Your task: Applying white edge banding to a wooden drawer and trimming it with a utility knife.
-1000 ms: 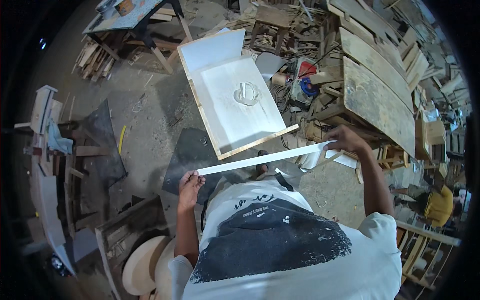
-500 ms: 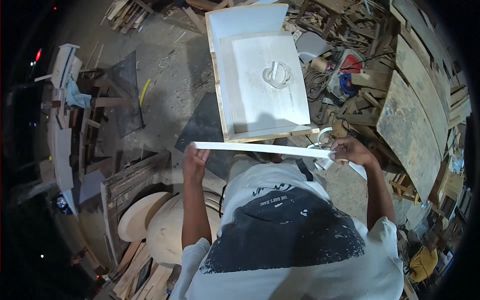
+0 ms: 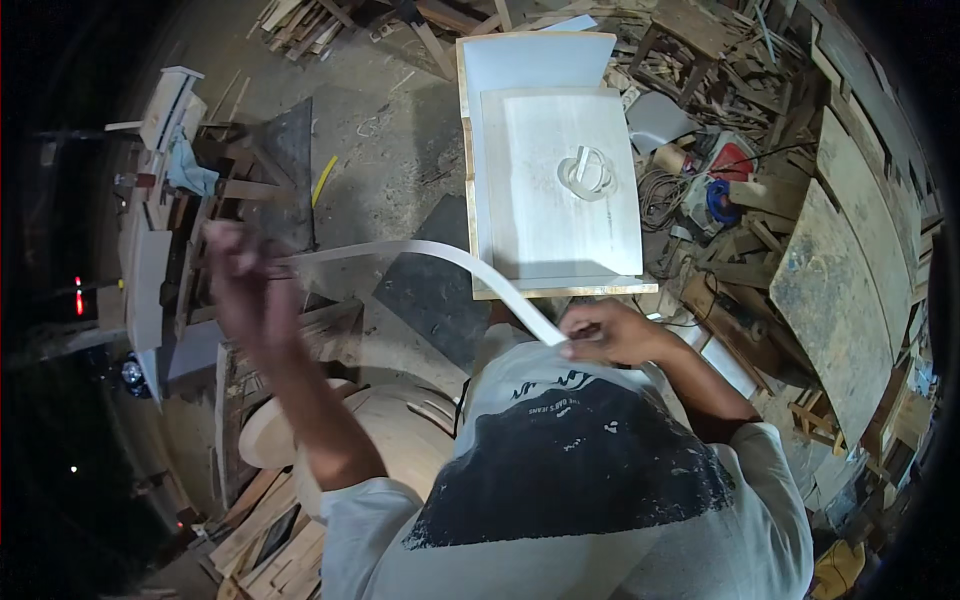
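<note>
A flexible white strip of edge banding [image 3: 498, 286] stretches in an arc between my two hands. Its left end runs into my left hand [image 3: 250, 290], which is smeared by motion but appears to grip it, out over the left side. My right hand [image 3: 612, 332] pinches the strip just in front of my shirt, fingers closed. Beyond my hands stands an open wooden box [image 3: 555, 245] with white inner faces and raw edges along its rim. A loose coil of pale banding [image 3: 587, 175] lies inside it.
Scrap wood and a wooden stool [image 3: 690, 30] fill the back right, near a red machine [image 3: 730, 160] and tangled cable [image 3: 660, 195]. Large boards [image 3: 835, 290] lean at the right. Round wooden pieces [image 3: 385, 440] lie left of me; a workbench [image 3: 150, 250] stands farther left.
My left hand has swung left and up, and my right hand has moved left toward my body. The strip, nearly straight before, now bows upward. The whole view has shifted slightly.
</note>
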Action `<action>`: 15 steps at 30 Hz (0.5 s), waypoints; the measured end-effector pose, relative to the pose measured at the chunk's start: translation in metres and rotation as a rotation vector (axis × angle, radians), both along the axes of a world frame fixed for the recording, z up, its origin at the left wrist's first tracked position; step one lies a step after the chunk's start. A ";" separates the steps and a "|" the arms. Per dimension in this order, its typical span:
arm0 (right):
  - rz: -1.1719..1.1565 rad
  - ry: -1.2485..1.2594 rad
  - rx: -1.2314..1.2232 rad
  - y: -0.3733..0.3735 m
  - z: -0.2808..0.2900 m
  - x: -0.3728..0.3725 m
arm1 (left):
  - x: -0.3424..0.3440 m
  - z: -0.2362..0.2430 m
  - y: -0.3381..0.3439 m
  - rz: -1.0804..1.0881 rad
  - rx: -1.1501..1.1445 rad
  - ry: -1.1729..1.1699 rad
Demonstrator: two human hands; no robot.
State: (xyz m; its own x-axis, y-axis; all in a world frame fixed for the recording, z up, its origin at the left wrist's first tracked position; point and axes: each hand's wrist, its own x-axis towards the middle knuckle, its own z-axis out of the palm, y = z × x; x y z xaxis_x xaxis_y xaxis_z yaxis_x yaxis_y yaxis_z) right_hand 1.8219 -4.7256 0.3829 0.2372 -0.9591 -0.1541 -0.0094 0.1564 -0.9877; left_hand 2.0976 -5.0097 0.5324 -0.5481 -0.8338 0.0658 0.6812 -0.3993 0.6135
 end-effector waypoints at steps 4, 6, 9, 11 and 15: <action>-0.027 0.125 -0.198 -0.058 0.098 -0.008 | -0.038 0.136 0.065 0.048 -0.657 -0.467; -0.230 0.020 -0.480 -0.083 0.145 -0.015 | -0.065 0.141 0.088 -0.154 -0.906 -0.747; -0.342 -0.046 -0.542 -0.085 0.220 -0.019 | -0.116 0.143 0.148 -0.042 -0.867 -0.936; -0.146 -0.307 -0.472 -0.074 0.247 -0.014 | -0.119 0.142 0.155 -0.047 -0.903 -0.880; -0.228 -0.223 -0.481 -0.067 0.251 -0.009 | -0.122 0.152 0.168 -0.064 -0.877 -0.906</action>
